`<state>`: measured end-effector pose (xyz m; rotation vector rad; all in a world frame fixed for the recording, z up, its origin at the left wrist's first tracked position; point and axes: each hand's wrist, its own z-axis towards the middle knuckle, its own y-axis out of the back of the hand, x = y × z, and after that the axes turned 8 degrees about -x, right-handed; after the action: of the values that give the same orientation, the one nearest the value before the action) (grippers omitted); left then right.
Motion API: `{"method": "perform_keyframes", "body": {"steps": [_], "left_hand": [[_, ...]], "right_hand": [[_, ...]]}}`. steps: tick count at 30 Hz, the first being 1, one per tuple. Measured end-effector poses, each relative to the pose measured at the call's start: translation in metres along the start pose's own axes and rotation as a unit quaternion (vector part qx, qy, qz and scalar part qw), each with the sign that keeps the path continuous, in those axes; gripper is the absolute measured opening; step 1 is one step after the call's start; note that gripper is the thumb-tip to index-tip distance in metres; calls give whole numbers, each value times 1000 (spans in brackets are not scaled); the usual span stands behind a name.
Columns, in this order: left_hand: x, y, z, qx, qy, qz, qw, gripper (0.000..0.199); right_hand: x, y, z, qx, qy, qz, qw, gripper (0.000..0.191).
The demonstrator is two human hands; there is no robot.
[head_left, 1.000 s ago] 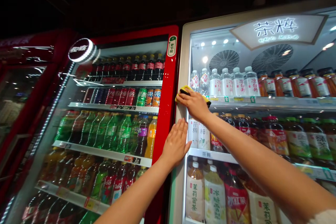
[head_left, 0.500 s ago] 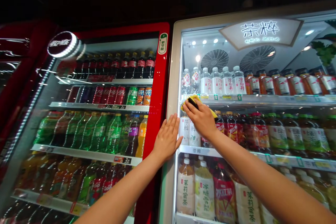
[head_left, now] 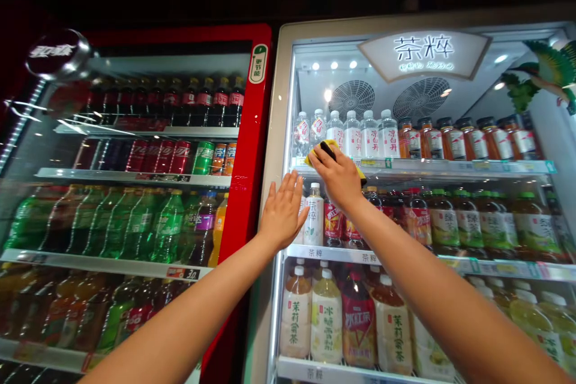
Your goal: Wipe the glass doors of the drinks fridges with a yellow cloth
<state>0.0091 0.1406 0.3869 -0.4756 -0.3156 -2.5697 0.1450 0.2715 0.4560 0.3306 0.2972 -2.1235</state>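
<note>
Red-framed drinks cooler with a glass front (head_left: 251,132): stood at far left, a dark gap between it and the cream-coloured door frame.
Left hand (head_left: 282,210): lay flat, fingers straight and nearly together, thumb apart, no object seen in it; palm over the cream-coloured door frame (head_left: 281,90), fingertips at the left edge of the clear glass door (head_left: 310,90). It had shifted upward along that edge within the last second.
Yellow-and-black soft cloth (head_left: 328,149), position: lay on the glass door near its left edge, well below the top left corner, level with the pale front rail of the top shelf (head_left: 405,164).
Cloth, change: one second earlier its left end overlapped the frame; half a second earlier it lay on the glass, mostly below the rail. It had since risen across the rail line.
Meaning: wiping appeared to have passed from frame to glass, with the left hand likely bracing.
Cloth, long axis: seemed to slope from upper left to lower right, the leading end pointing up-left; the middle was hidden.
Right hand (head_left: 338,177): fingers slightly spread and part-bent over the cloth, holding it against the glass; grip firmness could not be told.
</note>
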Motion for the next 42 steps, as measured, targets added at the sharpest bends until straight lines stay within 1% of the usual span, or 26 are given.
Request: {"method": "perform_keyframes", "body": {"steps": [1,3,5,7,9,10,12,14,15,17,19,20,21,23,25,27,29,30,31,33,34,36,38,40,42], "left_hand": [[-2,0,9,0,7,0,1000,70],[-7,0,25,1,15,0,1000,69],[-12,2,37,7,17,0,1000,67],[-16,4,45,14,18,0,1000,67],[-20,4,52,17,15,-2,1000,67],[-22,3,55,16,13,-5,1000,66],[-29,0,64,10,13,-11,1000,66],[-37,-4,72,4,16,-17,1000,67],[-41,-6,75,2,17,-19,1000,67],[-50,-10,77,1,18,-24,1000,67],[-57,-13,74,1,18,-29,999,67],[-60,-13,72,1,16,-30,999,67],[-63,-14,71,0,12,-31,999,67],[-69,-14,73,-1,-3,-32,999,67],[-75,-14,80,0,-12,-33,999,67],[-83,-15,91,-3,-9,-35,999,66],[-92,-17,100,-8,-6,-39,999,66],[-96,-18,103,-10,-7,-42,999,66],[-101,-19,105,-12,-8,-45,999,66],[-108,-21,107,-12,-8,-50,999,66],[-112,-22,109,-11,-8,-52,999,66],[-117,-24,113,-13,-15,-55,998,65],[-123,-24,120,-17,-25,-58,998,65],[-128,-25,128,-25,-28,-60,997,65],[-133,-26,132,-33,-30,-61,997,66]], "right_hand": [[-10,2,8,4,-1,-3,1000,51],[-32,9,15,0,-38,-19,999,52],[-47,18,3,-15,-97,-45,994,55],[-49,26,-21,-27,-131,-66,989,57],[-41,30,-42,-24,-116,-68,991,56],[-37,30,-46,-19,-97,-61,993,55],[-35,29,-41,-7,-56,-44,997,54],[-47,29,-26,5,-31,-38,999,55],[-56,31,-19,8,-33,-41,999,55],[-76,36,-15,4,-68,-59,996,55],[-87,42,-26,-11,-121,-81,989,58],[-88,44,-35,-19,-139,-89,986,60],[-87,46,-44,-25,-145,-95,985,62],[-82,48,-55,-24,-131,-95,987,63],[-84,48,-52,-5,-104,-87,991,62],[-96,51,-40,19,-89,-83,992,60],[-115,57,-31,29,-103,-91,990,60],[-124,61,-31,28,-122,-99,987,61],[-130,65,-35,25,-145,-110,983,62],[-134,70,-50,17,-179,-127,975,63],[-132,71,-59,17,-179,-129,975,62],[-126,69,-70,22,-142,-113,983,60],[-127,65,-68,24,-89,-84,992,59],[-139,62,-57,20,-60,-60,996,63],[-157,63,-50,4,-73,-53,996,67]]}}
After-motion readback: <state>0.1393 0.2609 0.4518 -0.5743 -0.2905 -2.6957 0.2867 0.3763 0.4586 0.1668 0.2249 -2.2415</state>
